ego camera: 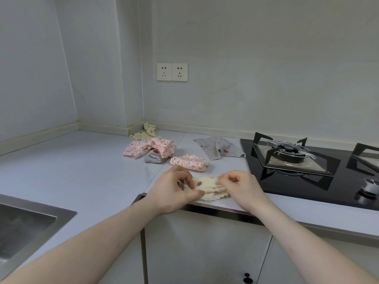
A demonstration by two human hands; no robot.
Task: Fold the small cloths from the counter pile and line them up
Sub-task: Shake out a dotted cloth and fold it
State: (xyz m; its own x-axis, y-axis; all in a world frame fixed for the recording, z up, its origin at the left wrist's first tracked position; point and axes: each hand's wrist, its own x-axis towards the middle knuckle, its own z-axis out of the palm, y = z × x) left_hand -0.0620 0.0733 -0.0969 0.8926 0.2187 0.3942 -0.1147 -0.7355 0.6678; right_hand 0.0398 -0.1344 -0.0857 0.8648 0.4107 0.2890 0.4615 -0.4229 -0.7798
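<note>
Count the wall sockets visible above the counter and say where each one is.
2. The left socket and the right socket sit side by side on the back wall, above the cloth pile.

Soft, even, cool light fills the scene; shadows are faint. The glossy hob (307, 171) reflects dimly. Wide-angle bending curves the edges; detail is slightly soft.

No readable text, labels, brands or nos. anywhere. Wall sockets (172, 71) are plain white, no markings legible. Hob (307, 167) glass and its knob (370, 186) show no print that can be made out. Cloth prints are just dots/spots, no lettering.
</note>
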